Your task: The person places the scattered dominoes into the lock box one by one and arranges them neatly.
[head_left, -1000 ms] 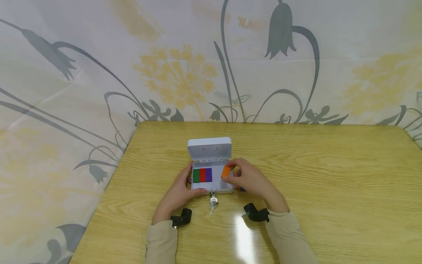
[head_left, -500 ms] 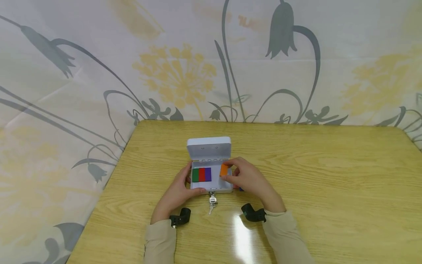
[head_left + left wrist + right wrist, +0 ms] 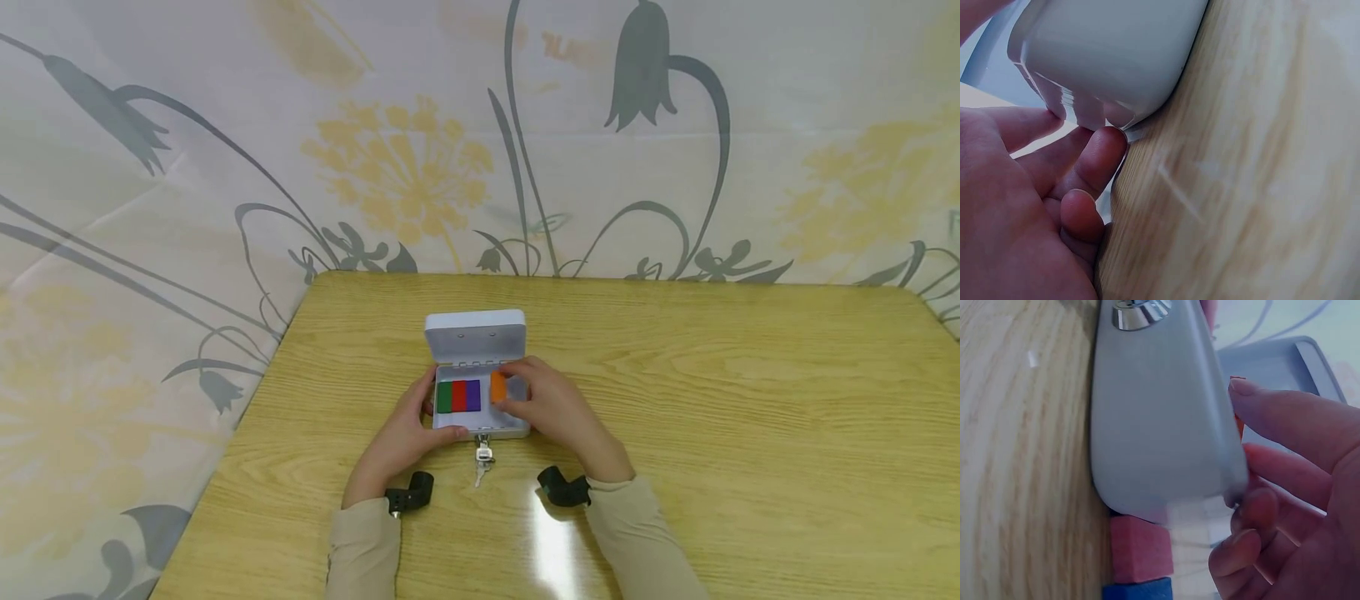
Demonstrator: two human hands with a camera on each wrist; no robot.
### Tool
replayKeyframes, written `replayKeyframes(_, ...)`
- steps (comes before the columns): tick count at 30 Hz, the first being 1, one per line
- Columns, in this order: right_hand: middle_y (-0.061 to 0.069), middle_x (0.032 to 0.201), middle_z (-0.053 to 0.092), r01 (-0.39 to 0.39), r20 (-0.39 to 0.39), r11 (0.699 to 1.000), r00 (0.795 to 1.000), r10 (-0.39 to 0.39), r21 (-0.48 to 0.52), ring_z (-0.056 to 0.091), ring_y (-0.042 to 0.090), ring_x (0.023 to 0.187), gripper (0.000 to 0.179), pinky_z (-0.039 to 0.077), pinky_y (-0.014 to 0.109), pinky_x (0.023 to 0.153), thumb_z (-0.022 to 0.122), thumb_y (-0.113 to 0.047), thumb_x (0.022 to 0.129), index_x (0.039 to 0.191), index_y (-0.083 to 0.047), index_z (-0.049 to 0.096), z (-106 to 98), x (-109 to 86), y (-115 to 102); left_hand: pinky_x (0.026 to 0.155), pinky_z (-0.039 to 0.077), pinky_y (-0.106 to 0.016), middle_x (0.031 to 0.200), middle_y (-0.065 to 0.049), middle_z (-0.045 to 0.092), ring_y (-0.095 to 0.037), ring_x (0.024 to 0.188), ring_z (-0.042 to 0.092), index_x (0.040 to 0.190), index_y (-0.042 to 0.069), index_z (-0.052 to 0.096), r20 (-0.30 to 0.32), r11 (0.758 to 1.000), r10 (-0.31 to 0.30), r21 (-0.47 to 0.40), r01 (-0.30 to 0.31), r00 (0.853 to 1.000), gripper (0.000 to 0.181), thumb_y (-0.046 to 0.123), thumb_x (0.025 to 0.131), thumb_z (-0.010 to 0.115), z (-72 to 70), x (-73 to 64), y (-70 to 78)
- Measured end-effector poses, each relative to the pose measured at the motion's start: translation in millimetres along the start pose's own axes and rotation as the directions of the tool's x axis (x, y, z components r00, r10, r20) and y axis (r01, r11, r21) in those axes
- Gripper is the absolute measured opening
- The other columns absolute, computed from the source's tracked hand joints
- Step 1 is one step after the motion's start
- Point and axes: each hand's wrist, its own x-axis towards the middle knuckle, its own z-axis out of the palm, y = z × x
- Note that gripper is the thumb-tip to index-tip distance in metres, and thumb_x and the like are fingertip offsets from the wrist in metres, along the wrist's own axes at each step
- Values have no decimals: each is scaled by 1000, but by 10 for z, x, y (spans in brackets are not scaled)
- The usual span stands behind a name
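Note:
A white cash box (image 3: 486, 422) stands on the table with its lid (image 3: 476, 340) raised. Inside, at the left, a green block (image 3: 444, 397), a red block (image 3: 459, 397) and a purple block (image 3: 473, 396) lie side by side. My left hand (image 3: 401, 437) grips the box's left side, thumb along the front edge and fingers round the back corner. Over the box's right half, my right hand (image 3: 558, 408) pinches an orange block (image 3: 498, 387) between thumb and fingers. In the right wrist view the orange block is mostly hidden behind the box wall.
Keys (image 3: 483, 454) hang from the lock at the box's front. Beside the box's right end, a pinkish-red block (image 3: 1141, 550) and a blue block (image 3: 1138, 591) sit on the wooden table (image 3: 712, 417). A flower-patterned cloth (image 3: 420, 83) rises behind the table.
My right hand has carried the orange block leftward inside the box, closer to the purple block. The block has turned more upright in view. My left hand keeps its grip on the box.

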Motion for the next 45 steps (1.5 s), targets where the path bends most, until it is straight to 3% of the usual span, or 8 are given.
replayKeyframes(5,3,117,54,6,-3,999,1000,-6,-34,50,20,107,43,39,38,88,71,-32,75,112,-12,61,45,21,3,75,37,-33,112,4,43,-17,92,41,140,37,18,6,1000,-8,18,8,1000,95,42,65,77,2,3,9)
replayKeyframes(15,-1,108,57,12,-28,990,999,-16,-141,53,15,96,43,41,34,82,73,-34,73,110,-17,62,110,89,8,75,36,-33,112,3,42,-17,91,40,141,35,18,3,1000,-18,15,18,1000,97,43,65,77,3,7,-6)
replayKeyframes(24,-2,107,59,0,-30,986,1000,-5,-166,54,15,97,42,42,34,81,73,-32,72,111,-17,62,151,111,18,75,36,-33,113,3,43,-17,91,40,141,34,16,7,1000,-6,14,5,1000,97,40,66,77,0,-12,-10)
replayKeyframes(34,-5,101,58,-7,-34,970,999,-1,-242,55,12,88,43,44,33,72,74,-34,71,109,-20,62,182,133,0,76,35,-34,113,3,42,-17,93,40,142,32,17,3,1000,-12,18,12,1000,98,41,65,77,1,2,-3)
replayKeyframes(41,-2,108,57,15,-26,952,999,-25,-305,56,14,92,44,44,34,72,74,-34,71,111,-19,62,198,132,-22,76,35,-33,112,1,43,-17,92,40,141,33,17,1,1000,-11,19,11,1000,97,40,65,77,0,15,-23)
replayKeyframes(45,-2,109,58,29,-34,946,998,-43,-323,56,14,92,43,45,34,72,74,-32,71,111,-18,63,201,125,-32,77,34,-33,114,-2,42,-18,93,39,142,30,16,6,999,-32,17,32,999,97,34,67,78,-8,1,38)
